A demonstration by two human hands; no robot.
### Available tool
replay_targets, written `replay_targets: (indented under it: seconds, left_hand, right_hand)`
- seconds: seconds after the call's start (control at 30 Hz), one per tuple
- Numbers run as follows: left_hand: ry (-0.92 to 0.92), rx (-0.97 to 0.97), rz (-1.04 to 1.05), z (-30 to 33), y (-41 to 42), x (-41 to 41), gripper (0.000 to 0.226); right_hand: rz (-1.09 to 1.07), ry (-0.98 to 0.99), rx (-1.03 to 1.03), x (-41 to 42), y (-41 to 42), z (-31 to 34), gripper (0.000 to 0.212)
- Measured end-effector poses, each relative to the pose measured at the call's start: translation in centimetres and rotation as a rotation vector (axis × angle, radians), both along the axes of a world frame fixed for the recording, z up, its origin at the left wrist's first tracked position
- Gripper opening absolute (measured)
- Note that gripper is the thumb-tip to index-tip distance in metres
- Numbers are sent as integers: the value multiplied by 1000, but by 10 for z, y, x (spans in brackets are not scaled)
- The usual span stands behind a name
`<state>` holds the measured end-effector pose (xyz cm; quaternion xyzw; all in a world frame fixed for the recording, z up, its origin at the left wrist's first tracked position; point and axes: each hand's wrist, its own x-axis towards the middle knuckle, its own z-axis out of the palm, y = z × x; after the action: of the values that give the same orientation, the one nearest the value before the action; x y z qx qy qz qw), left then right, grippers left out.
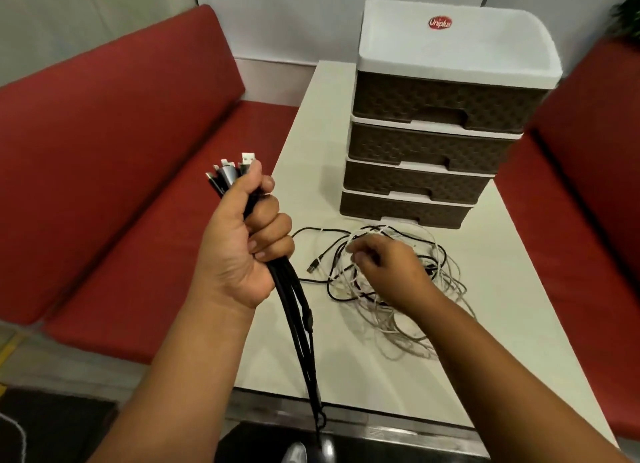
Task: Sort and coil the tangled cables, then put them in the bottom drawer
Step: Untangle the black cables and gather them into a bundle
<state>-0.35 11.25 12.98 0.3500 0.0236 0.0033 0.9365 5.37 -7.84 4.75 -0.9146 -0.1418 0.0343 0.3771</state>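
The cables lie in two lots: a bundle of black cables (294, 310) clenched in the left hand (242, 240), plugs sticking up above the fist and the lengths hanging down past the near edge of the worktop (502, 341), and a tangled heap of white and black cables (391, 310) on the worktop just in front of the drawer unit (433, 143). The right hand (384, 268) reaches into the far side of that heap, its fingertips pinching at a white strand; whether it has a firm hold cannot be told.

The step in hand looks like sorting, and it would go best if the person follows one strand to its plug, such as the loose black plug (313, 266) at the left of the heap, and draws it out slowly rather than pulling a loop from the middle, which would likely tighten the knots. Keeping the left fist closed stops the sorted ends from sliding apart.

The worktop is a pale, smooth table, narrow, with room near its front edge for coiling. The bottom drawer (401, 209) is shut, as are the three above it. Red cushioned benches (121, 150) flank the worktop on the left and right, with pale walls beyond.
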Motion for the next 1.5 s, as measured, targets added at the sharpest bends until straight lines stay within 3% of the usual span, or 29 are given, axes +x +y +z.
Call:
replay_targets:
  seconds: [0.17, 0.27, 0.37, 0.5, 0.67, 0.83, 0.93, 1.1, 1.17, 1.23, 1.37, 1.5]
  left_hand:
    - [40, -11, -52, -11, 20, 30, 23]
    - [61, -18, -74, -16, 28, 45, 22]
    - [85, -14, -87, -20, 35, 57, 22]
    - [115, -15, -111, -25, 40, 72, 22]
    - [121, -35, -147, -28, 43, 84, 20]
    - [138, -33, -166, -27, 43, 88, 21]
    - [131, -27, -188, -23, 41, 89, 21]
    - [100, -23, -229, -11, 30, 93, 21]
    - [95, -10, -235, -6, 22, 93, 21]
    - [81, 8, -237, -3, 14, 94, 22]
    - [20, 31, -240, -2, -2, 90, 19]
    - [-16, 126, -213, -2, -13, 83, 26]
  right_hand:
    - [-212, -99, -119, 71, 16, -10, 23]
    - [-98, -113, -296, 96, 29, -17, 24]
    - [49, 6, -556, 112, 46, -31, 24]
    - [83, 108, -905, 115, 62, -48, 32]
    - [29, 6, -920, 117, 62, -47, 19]
    - [-68, 104, -601, 116, 29, 14, 6]
    - [-66, 190, -218, 111, 0, 60, 8]
    - [-166, -92, 322, 93, -22, 139, 13]
    - [-208, -233, 716, 77, -13, 167, 10]
    - [-213, -237, 1028, 59, -1, 180, 12]
    - [-254, -48, 1040, 21, 31, 147, 17]
    - [-300, -25, 944, -7, 58, 104, 19]
